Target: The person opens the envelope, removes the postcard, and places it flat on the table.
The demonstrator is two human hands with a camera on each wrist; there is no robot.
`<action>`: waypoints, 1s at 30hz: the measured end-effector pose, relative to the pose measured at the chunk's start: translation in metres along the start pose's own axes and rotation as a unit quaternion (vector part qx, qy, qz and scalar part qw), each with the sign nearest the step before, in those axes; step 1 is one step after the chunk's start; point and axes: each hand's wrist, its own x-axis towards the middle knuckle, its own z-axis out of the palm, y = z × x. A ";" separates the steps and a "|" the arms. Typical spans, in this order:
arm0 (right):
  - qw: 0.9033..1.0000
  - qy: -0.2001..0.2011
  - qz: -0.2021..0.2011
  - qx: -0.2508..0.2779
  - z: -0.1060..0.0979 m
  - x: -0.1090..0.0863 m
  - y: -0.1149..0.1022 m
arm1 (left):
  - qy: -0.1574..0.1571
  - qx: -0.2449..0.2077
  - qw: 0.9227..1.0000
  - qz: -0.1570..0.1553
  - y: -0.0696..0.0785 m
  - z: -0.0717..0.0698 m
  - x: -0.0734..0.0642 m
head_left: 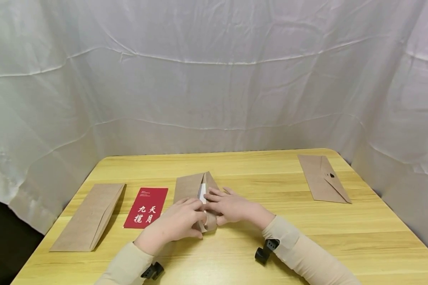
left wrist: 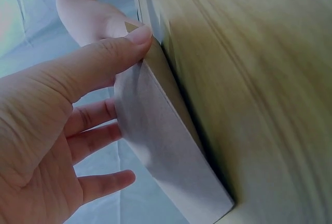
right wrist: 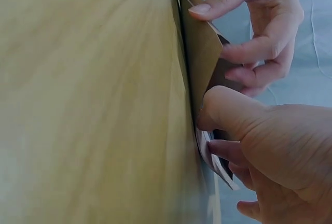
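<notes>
Both hands are at a brown paper envelope [head_left: 189,186] in the middle of the table. Its flap stands partly raised, and a strip of white [head_left: 202,191] shows in the opening. My left hand [head_left: 180,218] pinches the near edge of the envelope; in the left wrist view the thumb lies on one face and the fingers reach behind. From the other side, my right hand [head_left: 232,206] grips the flap side, its thumb and forefinger bent round the paper [right wrist: 212,63] in the right wrist view. Fingers of both hands nearly meet over the opening and hide part of it.
A red card [head_left: 145,208] with white characters lies just left of the hands. Farther left is another brown envelope [head_left: 87,217], its flap slightly lifted. At the back right lies a brown envelope [head_left: 322,178] with a small dark mark. A pale curtain [head_left: 214,79] surrounds the table [head_left: 256,158].
</notes>
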 end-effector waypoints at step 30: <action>0.998 0.041 -0.014 0.051 -0.002 0.000 0.019 | -0.004 0.011 1.000 -0.007 0.000 0.003 0.000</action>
